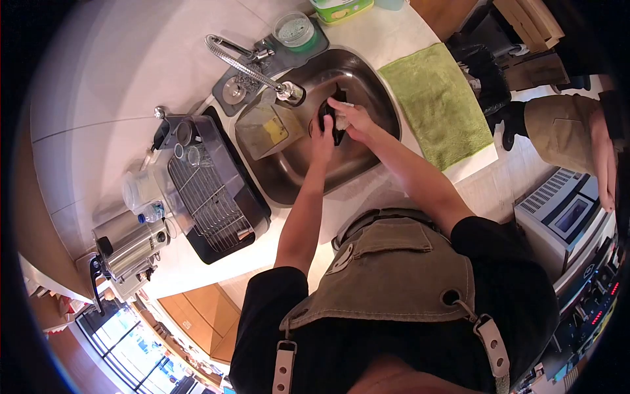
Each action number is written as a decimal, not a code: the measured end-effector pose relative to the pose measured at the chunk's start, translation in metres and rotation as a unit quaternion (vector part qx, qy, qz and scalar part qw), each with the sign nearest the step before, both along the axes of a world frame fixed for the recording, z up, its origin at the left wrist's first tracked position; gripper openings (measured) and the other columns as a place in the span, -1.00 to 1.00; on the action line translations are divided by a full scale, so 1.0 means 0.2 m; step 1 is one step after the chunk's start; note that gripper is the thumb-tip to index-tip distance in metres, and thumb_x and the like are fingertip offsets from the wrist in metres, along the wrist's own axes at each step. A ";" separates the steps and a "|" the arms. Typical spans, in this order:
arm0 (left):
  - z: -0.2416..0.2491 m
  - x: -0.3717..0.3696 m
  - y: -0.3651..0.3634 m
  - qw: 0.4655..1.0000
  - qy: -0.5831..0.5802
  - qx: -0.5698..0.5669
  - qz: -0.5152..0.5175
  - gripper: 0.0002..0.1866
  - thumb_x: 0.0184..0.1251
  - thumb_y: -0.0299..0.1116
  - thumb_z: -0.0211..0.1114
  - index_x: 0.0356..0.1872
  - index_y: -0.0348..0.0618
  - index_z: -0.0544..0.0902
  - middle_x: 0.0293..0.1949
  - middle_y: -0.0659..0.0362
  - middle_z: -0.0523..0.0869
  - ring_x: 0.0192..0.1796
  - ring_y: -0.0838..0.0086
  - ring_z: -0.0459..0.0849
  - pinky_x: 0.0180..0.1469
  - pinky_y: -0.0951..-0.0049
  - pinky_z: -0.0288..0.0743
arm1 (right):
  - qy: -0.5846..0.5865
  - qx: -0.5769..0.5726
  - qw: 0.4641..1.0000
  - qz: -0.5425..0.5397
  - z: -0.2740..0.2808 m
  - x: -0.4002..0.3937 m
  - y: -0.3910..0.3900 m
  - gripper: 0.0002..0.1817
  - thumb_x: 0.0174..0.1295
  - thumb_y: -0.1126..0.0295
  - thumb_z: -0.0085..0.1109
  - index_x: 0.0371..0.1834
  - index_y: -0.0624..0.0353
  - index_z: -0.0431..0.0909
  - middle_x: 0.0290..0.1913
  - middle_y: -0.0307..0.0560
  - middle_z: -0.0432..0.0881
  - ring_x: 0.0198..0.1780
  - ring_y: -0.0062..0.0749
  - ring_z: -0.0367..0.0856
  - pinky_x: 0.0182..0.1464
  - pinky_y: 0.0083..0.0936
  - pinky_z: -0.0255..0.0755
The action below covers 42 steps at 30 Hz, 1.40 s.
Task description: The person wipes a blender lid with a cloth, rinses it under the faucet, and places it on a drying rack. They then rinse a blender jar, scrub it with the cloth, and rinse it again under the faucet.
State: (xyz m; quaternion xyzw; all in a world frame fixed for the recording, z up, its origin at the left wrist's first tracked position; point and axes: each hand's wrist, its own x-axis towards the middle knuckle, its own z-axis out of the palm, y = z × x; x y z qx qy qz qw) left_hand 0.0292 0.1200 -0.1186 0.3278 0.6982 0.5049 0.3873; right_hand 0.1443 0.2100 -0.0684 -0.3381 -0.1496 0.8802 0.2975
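Over the metal sink (pixel 377 85), my left hand (pixel 321 139) is closed on a dark item (pixel 338 136) whose exact shape I cannot make out. My right hand (pixel 357 123) presses a pale sponge or cloth (pixel 343 117) against that item. The faucet head (pixel 291 94) hangs just up and left of both hands. A clear square container (pixel 254 136) with something yellow in it is tilted in the left part of the sink.
A dish rack (pixel 213 203) stands left of the sink, with a metal appliance (pixel 131 244) beyond it. A green towel (pixel 436 108) lies on the right counter. A round tub (pixel 293 31) sits behind the faucet. Another person's legs and arm (pixel 564 134) show at the right.
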 end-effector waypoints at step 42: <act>0.24 0.12 0.07 0.988 -0.125 -0.013 0.094 -0.48 0.31 0.06 0.41 -0.08 -0.27 0.61 -0.21 0.15 0.66 -0.17 0.47 0.63 -0.08 0.40 0.53 | -0.114 0.173 0.978 0.008 -0.16 -0.04 0.05 -0.80 0.29 0.55 0.20 -0.04 0.34 0.60 -0.18 -0.12 0.71 -0.22 -0.48 0.68 -0.17 -0.51 0.57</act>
